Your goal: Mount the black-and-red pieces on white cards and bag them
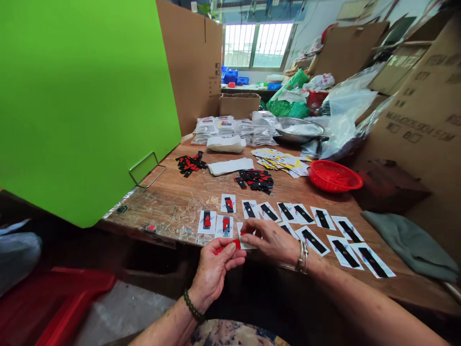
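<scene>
1. Hands. The left hand [212,269] grips a red piece [236,243] between thumb and fingers, just beyond the desk's front edge. The right hand [268,238] is set narrow, fingers bent toward the thumb beside that piece; a bit of red shows at its fingertips, but whether it is gripped cannot be told.

2. Handling. The piece looks thin and small. Support it close to the working end with the left thumb, apply light finger pressure, and keep both wrists low without dragging across the cards. A hard squeeze could bend it or let it slip off the edge.

3. Near the hands. One white card [248,246] lies partly covered by the right hand. Left of it, three cards carry black strips with red parts, among them the front left card [207,222]. To the right, cards with plain black strips [322,217] are spread at a slant.

4. Desk. The wooden desk [158,206] carries a larger strip pile [255,180], a smaller strip pile [189,163], folded white paper [230,166], loose yellow-and-white cards [283,161], a red basket [334,175] and a grey-green cloth [410,245]. Clear packets [243,127] and a metal pan [298,129] stand behind.

5. Room. A green panel [82,105] bounds the left side; a barred window [257,45] is at the back.
</scene>
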`<action>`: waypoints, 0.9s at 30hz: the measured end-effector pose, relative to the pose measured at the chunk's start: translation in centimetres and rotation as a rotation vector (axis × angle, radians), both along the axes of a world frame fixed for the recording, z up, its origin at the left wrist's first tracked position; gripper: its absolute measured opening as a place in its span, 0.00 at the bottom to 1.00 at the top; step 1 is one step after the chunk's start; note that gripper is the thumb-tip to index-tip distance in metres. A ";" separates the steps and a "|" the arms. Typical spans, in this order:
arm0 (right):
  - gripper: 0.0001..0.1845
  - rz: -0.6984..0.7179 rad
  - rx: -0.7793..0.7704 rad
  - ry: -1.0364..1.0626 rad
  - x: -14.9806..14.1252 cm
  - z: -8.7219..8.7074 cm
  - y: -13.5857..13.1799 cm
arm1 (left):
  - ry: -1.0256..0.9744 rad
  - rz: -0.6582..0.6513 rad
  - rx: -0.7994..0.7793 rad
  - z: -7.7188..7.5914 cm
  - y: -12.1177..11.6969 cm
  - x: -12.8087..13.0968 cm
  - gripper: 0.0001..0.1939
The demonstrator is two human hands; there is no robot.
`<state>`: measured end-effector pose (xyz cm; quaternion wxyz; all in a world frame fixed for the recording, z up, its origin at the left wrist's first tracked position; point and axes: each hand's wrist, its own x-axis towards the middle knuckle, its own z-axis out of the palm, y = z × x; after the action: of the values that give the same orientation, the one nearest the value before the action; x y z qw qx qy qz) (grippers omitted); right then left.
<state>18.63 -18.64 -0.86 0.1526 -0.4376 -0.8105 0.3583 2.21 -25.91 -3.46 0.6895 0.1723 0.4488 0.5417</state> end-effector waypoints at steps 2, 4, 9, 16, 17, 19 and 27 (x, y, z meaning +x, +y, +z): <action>0.09 -0.003 -0.074 0.118 0.3 -0.4 -1.1 | -0.003 -0.033 0.008 0.1 0.0 0.4 0.14; 0.09 -0.046 -0.096 0.174 0.7 -0.7 -1.2 | -0.011 -0.060 0.009 0.4 0.2 0.8 0.12; 0.07 -0.126 0.051 0.027 2.3 -0.4 3.5 | -0.101 -0.058 -0.063 1.3 0.6 1.1 0.10; 0.11 -0.015 0.272 -0.458 1.7 -0.9 10.0 | -0.126 -0.063 -0.065 1.4 1.5 0.8 0.06; 0.11 -0.013 0.278 -0.471 1.4 -1.2 10.4 | -0.122 -0.061 -0.054 1.3 1.7 0.7 0.06; 0.10 -0.004 0.295 -0.506 0.9 -1.7 10.8 | -0.121 -0.056 -0.039 1.3 2.0 0.7 0.07; 0.11 -0.080 0.380 -0.435 0.6 -0.2 8.6 | -0.198 -0.044 -0.087 1.5 3.0 1.2 0.13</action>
<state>19.26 -10.09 -1.11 0.0683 -0.4994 -0.8588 0.0916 3.38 -22.91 -1.98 0.7489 0.0978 0.3978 0.5209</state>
